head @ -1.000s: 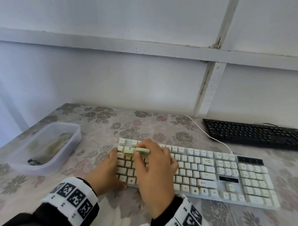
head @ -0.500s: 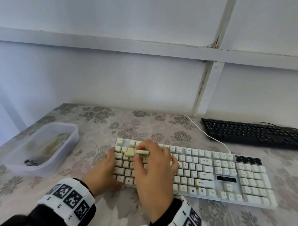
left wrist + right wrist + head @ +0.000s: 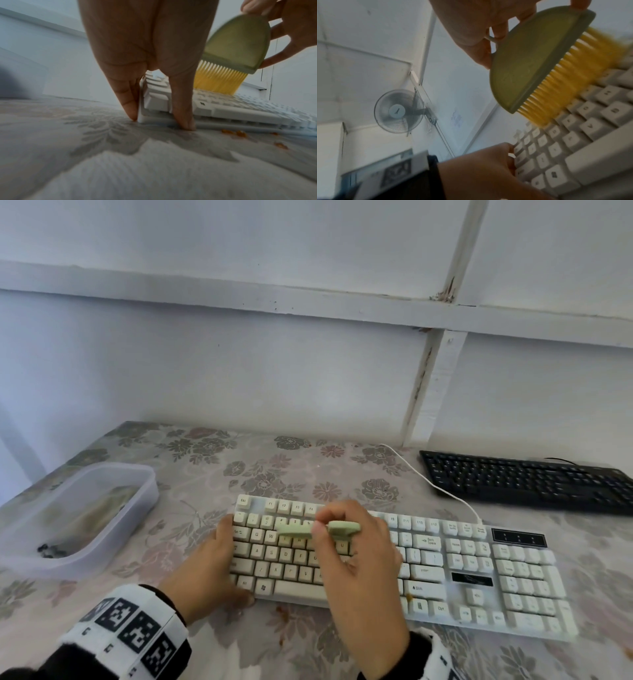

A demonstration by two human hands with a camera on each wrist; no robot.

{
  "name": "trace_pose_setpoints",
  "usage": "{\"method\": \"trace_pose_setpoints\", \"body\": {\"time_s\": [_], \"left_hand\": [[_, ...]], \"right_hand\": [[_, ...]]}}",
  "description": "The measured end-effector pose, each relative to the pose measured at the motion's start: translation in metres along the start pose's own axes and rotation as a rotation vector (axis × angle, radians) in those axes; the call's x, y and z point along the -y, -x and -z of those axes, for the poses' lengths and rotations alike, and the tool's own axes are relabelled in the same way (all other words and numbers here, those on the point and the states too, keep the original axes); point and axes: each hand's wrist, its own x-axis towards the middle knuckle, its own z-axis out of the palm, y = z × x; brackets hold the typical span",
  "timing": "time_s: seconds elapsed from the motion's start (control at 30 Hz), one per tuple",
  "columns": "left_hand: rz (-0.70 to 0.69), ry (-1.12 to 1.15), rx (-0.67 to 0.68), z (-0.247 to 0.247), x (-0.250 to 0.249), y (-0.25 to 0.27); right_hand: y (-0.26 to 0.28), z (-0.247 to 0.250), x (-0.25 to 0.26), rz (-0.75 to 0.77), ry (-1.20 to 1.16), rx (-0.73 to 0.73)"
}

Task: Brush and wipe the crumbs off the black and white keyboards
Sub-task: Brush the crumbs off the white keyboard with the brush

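The white keyboard (image 3: 479, 570) lies across the table's middle, with the black keyboard (image 3: 527, 481) behind it on the right. My left hand (image 3: 209, 570) braces the white keyboard's left end, fingers (image 3: 181, 101) straight and tips down on the cloth by its corner. My right hand (image 3: 359, 570) pinches a green brush (image 3: 318, 529) over the upper letter rows. Its yellow bristles (image 3: 219, 79) touch the keys (image 3: 590, 115). Orange crumbs (image 3: 235, 132) lie on the cloth by the front edge, and one bit (image 3: 409, 597) sits among the lower keys.
A clear plastic container (image 3: 78, 518) with something dark inside stands at the left of the table. The white keyboard's cable (image 3: 431, 484) runs back toward the wall, passing the black keyboard's left end. A flowered cloth (image 3: 274, 470) covers the table.
My right hand has swept the brush a few keys to the right along the upper rows. The left hand stays at the keyboard's left end.
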Motion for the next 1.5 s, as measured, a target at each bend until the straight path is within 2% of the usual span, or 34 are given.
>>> {"method": "trace_pose_setpoints", "body": {"time_s": [0.17,0.3,0.47,0.63,0.83,0.97,1.13,1.27,1.43,1.5], "left_hand": [[0.009,-0.024,0.004,0.001,-0.001,0.001],[0.022,-0.025,0.005,0.001,-0.002,0.002],[0.011,-0.021,-0.003,0.001,-0.005,0.002],[-0.003,-0.025,-0.005,0.0,-0.002,0.001],[-0.006,-0.017,-0.011,-0.001,0.001,-0.001],[-0.012,-0.019,-0.015,-0.002,0.002,-0.001],[-0.001,-0.024,-0.011,-0.001,0.001,-0.001],[0.002,-0.015,-0.012,-0.001,0.001,-0.001],[-0.014,-0.007,-0.01,0.0,0.0,-0.001],[-0.012,-0.005,-0.01,0.0,0.0,-0.001]], "right_hand": [[-0.001,0.014,-0.011,-0.013,0.197,-0.084],[0.0,0.024,-0.002,-0.05,-0.034,0.005],[-0.001,0.03,-0.012,-0.037,0.151,-0.061],[0.002,0.035,-0.007,-0.027,-0.018,-0.037],[0.001,0.053,-0.023,0.01,0.118,-0.163],[-0.002,0.068,-0.03,-0.046,-0.119,-0.091],[-0.003,0.082,-0.046,-0.041,0.086,-0.234],[-0.005,0.088,-0.044,-0.035,-0.093,-0.149],[-0.003,0.084,-0.043,-0.016,0.071,-0.223],[-0.004,0.083,-0.038,0.004,0.035,-0.206]]}}
